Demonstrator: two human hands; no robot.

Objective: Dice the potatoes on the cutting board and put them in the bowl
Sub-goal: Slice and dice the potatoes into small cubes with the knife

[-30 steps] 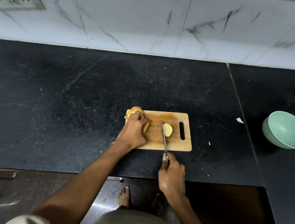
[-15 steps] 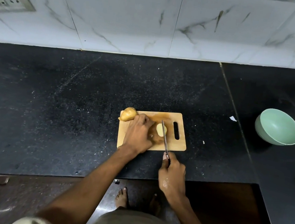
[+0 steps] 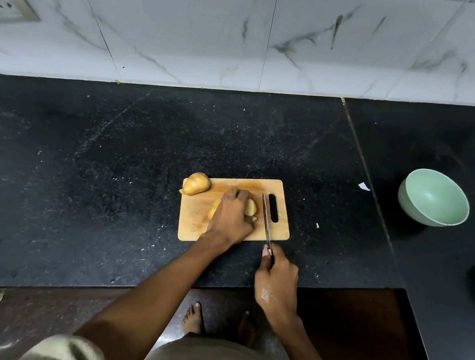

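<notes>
A wooden cutting board (image 3: 281, 230) lies on the black counter. A whole potato (image 3: 197, 184) sits on the board's far left corner. My left hand (image 3: 230, 218) covers and grips a cut potato piece (image 3: 250, 208) in the board's middle; most of that piece is hidden under the fingers. My right hand (image 3: 276, 283) grips the handle of a knife (image 3: 266, 219), whose blade lies over the board just right of the held piece, beside the handle slot. A pale green bowl (image 3: 434, 198) stands far to the right, with nothing visible inside.
The black stone counter (image 3: 110, 179) stretches wide to the left and behind the board. A marble-tiled wall (image 3: 248, 31) closes the back, with a socket plate (image 3: 1, 1) at upper left. A white scrap (image 3: 364, 186) lies near the bowl. The counter's front edge runs just below my right hand.
My left hand left the whole potato at the board's far left corner and moved right onto the cut piece. The knife blade now sits right of that piece.
</notes>
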